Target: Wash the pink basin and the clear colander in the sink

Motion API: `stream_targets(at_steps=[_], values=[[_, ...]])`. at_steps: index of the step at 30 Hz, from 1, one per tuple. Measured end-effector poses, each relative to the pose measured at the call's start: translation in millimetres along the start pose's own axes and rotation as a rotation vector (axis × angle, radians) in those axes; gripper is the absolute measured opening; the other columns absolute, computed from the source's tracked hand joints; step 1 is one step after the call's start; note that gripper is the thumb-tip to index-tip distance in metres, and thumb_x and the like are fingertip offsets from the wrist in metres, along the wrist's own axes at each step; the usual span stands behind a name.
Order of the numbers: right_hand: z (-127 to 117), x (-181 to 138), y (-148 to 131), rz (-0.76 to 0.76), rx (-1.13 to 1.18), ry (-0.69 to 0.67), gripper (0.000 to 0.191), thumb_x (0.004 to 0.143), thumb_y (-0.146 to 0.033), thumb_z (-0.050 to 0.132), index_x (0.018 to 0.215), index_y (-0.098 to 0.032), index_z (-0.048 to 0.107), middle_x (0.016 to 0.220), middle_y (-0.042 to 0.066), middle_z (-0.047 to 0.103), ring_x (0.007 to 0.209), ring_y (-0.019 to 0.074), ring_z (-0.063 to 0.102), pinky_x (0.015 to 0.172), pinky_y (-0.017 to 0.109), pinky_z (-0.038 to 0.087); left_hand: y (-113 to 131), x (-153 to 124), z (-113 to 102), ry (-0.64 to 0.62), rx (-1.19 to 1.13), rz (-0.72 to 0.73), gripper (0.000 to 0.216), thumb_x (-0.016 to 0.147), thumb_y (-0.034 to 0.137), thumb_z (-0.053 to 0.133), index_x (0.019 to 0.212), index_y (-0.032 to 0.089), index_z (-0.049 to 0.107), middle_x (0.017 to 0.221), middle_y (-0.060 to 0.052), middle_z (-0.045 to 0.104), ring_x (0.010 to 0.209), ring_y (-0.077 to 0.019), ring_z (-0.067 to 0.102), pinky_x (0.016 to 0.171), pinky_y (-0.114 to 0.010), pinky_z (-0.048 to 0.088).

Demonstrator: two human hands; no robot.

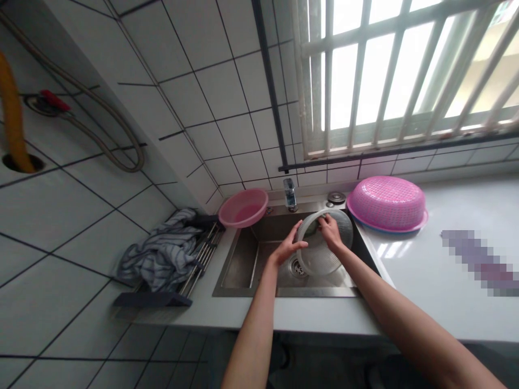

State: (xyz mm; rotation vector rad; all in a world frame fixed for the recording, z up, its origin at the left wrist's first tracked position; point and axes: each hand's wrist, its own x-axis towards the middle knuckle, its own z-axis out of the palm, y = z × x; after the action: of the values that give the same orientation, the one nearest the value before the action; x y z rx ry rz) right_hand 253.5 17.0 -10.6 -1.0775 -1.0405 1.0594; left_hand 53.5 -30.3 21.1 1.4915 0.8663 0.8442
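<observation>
A clear glass bowl (pixel 324 254) is tilted on its side over the steel sink (pixel 239 265), its opening facing me. My left hand (pixel 288 247) grips its left rim with curled fingers. Inside the bowl near the upper rim, my right hand (pixel 330 231) presses down on something dark and small that I cannot make out. The tap (pixel 289 193) stands just behind the bowl, and I see no water running.
A pink basin (pixel 243 207) sits at the sink's back left corner. An upturned pink basket (pixel 387 203) rests on the white counter (pixel 425 281) to the right. A striped cloth (pixel 162 254) lies on a drying rack (pixel 203 254) left of the sink. Barred window behind.
</observation>
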Motion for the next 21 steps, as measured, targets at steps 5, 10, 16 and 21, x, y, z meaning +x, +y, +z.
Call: stream_targets(at_steps=[5, 10, 16, 21], values=[[11, -18, 6, -0.015, -0.064, -0.415, 0.027, 0.084, -0.046, 0.063, 0.091, -0.020, 0.067, 0.089, 0.004, 0.071, 0.071, 0.0178, 0.059, 0.062, 0.027, 0.047, -2, -2, -5, -0.014, 0.002, 0.009, 0.090, 0.082, 0.041, 0.077, 0.163, 0.026, 0.042, 0.172, -0.012, 0.036, 0.159, -0.0390, 0.030, 0.130, -0.056, 0.023], [17, -23, 11, -0.009, -0.090, -0.603, 0.030, 0.084, -0.042, 0.066, 0.102, -0.020, 0.072, 0.095, 0.006, 0.074, 0.078, 0.0198, 0.064, 0.065, 0.027, 0.050, -2, -1, -5, 0.037, 0.058, 0.038, 0.083, 0.088, 0.043, 0.069, 0.164, 0.026, 0.040, 0.173, -0.009, 0.035, 0.160, -0.0372, 0.027, 0.132, -0.054, 0.020], [-3, 4, -2, 0.076, 0.082, -0.047, 0.035, 0.080, -0.055, 0.065, 0.090, -0.021, 0.064, 0.093, 0.004, 0.070, 0.082, 0.0209, 0.062, 0.068, 0.030, 0.054, 0, 1, -1, -0.004, -0.032, -0.024, 0.088, 0.089, 0.045, 0.068, 0.168, 0.030, 0.031, 0.172, -0.010, 0.037, 0.146, -0.0410, 0.047, 0.112, -0.057, 0.047], [11, -26, -5, 0.168, 0.070, -0.577, 0.036, 0.083, -0.051, 0.071, 0.104, -0.022, 0.071, 0.104, 0.006, 0.073, 0.089, 0.0221, 0.067, 0.072, 0.031, 0.056, 6, -2, -2, 0.040, 0.049, 0.033, 0.076, 0.089, 0.047, 0.066, 0.161, 0.030, 0.046, 0.165, -0.007, 0.048, 0.153, -0.0371, 0.039, 0.125, -0.056, 0.034]])
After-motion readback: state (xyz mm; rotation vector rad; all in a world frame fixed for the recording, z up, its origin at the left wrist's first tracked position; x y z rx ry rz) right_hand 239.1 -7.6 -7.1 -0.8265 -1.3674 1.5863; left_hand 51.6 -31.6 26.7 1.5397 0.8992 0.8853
